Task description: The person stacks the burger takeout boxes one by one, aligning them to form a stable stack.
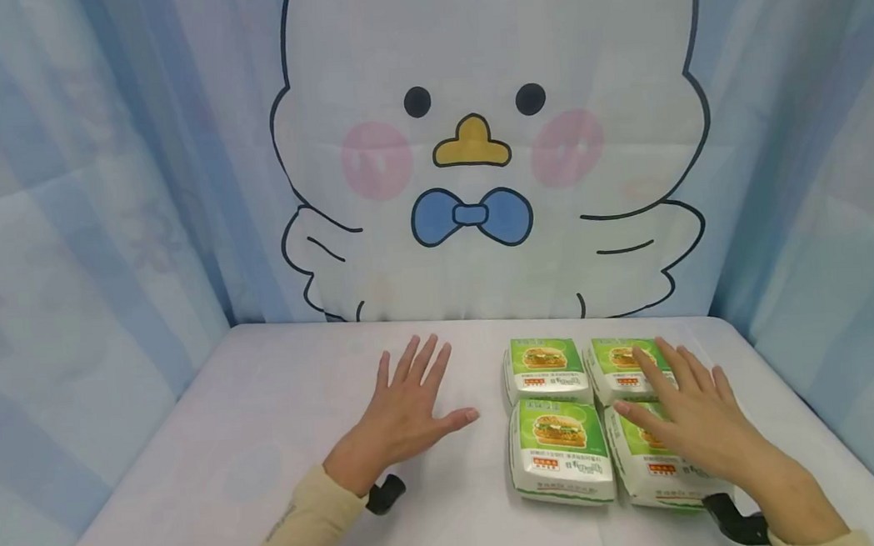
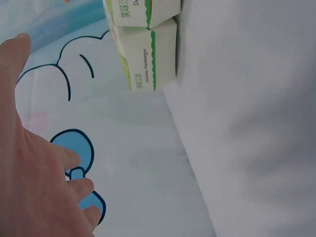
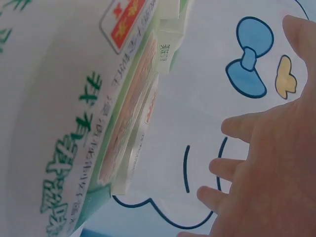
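Several white-and-green hamburger boxes, printed with a burger picture, sit close together in two rows on the right half of the table. In the head view these are the near-left box (image 1: pixel 561 457), the far-left box (image 1: pixel 546 366), the far-right box (image 1: pixel 617 370) and the near-right box (image 1: pixel 648 473). My right hand (image 1: pixel 706 436) hovers over the right-hand boxes with fingers spread, partly hiding both. It holds nothing; a box (image 3: pixel 54 108) looms large beside it in the right wrist view. Left of the boxes, my left hand (image 1: pixel 408 421) is spread above the table, apart from them and holding nothing.
The white table (image 1: pixel 215 453) runs back to a curtain (image 1: pixel 482 278) printed with a cartoon bird wearing a blue bow tie. Blue-and-white curtains (image 1: pixel 52 246) also hang along the sides. A black strap piece (image 1: pixel 385 493) shows at the left wrist.
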Action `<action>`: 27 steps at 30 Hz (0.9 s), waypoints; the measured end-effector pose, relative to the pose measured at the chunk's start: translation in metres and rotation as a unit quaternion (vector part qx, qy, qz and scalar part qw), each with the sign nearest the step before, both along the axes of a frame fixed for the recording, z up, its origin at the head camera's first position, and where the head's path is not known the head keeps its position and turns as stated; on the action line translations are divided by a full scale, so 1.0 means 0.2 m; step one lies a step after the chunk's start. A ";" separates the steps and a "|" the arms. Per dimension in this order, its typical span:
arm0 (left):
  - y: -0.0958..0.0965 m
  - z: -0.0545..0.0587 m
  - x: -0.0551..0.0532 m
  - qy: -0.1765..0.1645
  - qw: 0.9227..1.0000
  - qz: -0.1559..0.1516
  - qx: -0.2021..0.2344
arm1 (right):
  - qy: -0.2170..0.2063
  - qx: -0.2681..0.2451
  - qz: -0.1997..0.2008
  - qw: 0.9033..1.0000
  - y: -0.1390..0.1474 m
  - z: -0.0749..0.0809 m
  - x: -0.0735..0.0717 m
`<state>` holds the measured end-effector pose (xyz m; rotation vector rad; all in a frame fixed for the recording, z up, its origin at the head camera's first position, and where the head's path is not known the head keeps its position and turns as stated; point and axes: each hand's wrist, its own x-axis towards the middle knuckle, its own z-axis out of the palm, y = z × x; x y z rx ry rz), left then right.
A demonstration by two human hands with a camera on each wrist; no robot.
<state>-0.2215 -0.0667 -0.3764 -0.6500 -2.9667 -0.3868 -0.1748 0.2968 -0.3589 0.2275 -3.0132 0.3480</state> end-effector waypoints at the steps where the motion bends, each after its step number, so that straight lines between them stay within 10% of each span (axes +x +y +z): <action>1: 0.01 0.00 0.00 0.001 1.000 -0.002 0.001 | -0.001 -0.002 0.000 1.000 0.00 0.00 0.00; 27: 0.20 -0.03 0.03 -0.042 0.995 -0.060 0.071 | 0.004 -0.105 -0.020 0.994 0.11 -0.08 0.04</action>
